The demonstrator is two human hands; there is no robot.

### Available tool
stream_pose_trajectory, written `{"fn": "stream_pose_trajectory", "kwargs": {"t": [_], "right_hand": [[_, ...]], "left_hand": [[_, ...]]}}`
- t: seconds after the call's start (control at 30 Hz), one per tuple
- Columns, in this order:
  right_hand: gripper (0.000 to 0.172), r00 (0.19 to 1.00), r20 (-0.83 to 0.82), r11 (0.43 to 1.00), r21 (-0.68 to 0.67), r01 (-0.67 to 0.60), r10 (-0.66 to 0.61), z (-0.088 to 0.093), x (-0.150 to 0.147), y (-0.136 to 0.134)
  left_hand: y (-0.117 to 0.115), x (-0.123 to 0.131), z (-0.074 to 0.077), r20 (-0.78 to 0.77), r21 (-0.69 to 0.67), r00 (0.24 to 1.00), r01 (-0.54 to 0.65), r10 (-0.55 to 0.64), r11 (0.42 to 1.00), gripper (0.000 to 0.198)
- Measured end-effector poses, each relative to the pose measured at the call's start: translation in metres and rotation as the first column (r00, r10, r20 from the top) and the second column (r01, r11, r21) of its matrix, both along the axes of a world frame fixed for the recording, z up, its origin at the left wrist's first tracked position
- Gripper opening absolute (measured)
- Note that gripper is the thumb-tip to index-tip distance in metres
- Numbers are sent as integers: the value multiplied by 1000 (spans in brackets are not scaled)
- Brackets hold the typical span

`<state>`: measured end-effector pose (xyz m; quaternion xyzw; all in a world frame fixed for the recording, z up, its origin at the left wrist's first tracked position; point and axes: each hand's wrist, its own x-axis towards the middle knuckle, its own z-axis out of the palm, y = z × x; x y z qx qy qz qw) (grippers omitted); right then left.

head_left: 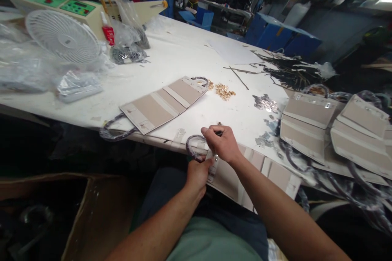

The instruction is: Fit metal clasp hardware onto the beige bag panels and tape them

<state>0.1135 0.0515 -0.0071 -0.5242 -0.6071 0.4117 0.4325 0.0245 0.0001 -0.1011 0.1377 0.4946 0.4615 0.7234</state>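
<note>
A beige bag panel [228, 177] with pale cross strips lies over the table's front edge, partly hidden by my right forearm. My left hand [197, 176] is closed on its left end, beside a dark, plastic-wrapped handle loop [192, 147]. Above that end, my right hand [223, 143] is a fist around a small dark-handled tool [218, 133] whose kind I cannot make out. A bit of shiny metal shows under the fist at the panel. Another beige panel with handle loops [162, 108] lies flat further back, left of my hands.
Small gold fittings [224, 91] and silver metal plates [266, 102] lie in piles on the white table [190, 55]. More bag panels [306, 124] are stacked at right, dark strips [290, 69] behind them. A white fan [64, 36] and plastic bags stand left. An open cardboard box [101, 212] is below left.
</note>
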Motion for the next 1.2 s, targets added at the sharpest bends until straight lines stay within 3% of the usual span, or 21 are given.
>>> {"fn": "stream_pose_trajectory", "kwargs": {"t": [0.17,0.4,0.5,0.6,0.7,0.77,0.83,0.9,0.93,1.07,1.13,1.2], "right_hand": [[52,998,34,999,-5,49,-49,-10,6,-6],[55,978,-119,981,76,179,-169,-7,21,-21],[57,953,-180,956,121,269,-246,-16,18,-26],[56,953,-159,957,91,275,-259,-22,21,-28],[54,948,-51,947,46,317,-315,-14,41,-28],[49,926,113,932,7,362,-360,-7,59,-29],[34,898,320,943,-42,331,-301,-7,75,-28],[15,846,501,962,-86,260,-184,-17,83,-27],[16,813,564,965,-96,242,-148,-25,85,-26],[18,717,664,953,-24,302,-211,-50,83,-24],[18,706,672,951,-9,310,-224,-54,82,-22],[19,705,677,950,-25,310,-213,-52,84,-20]], "left_hand": [[0,0,2,3,-8,1000,-4,4,1000,18],[0,0,0,38,-11,999,19,-18,1000,23],[0,1,-4,32,-22,999,20,-19,1000,24],[0,1,-3,18,-15,999,30,-30,999,25],[1,-1,1,8,3,998,62,-62,998,27],[1,-2,4,-2,10,997,80,-80,997,27],[3,-2,6,-13,1,996,90,-90,996,27],[4,-1,8,-14,-16,995,95,-95,995,28],[4,0,9,-8,-25,995,103,-103,994,29],[-1,-8,10,-4,-24,979,204,-204,979,39],[-6,-21,12,-154,52,966,217,-207,975,49],[-7,-37,18,-454,211,889,171,-58,962,61]]}}
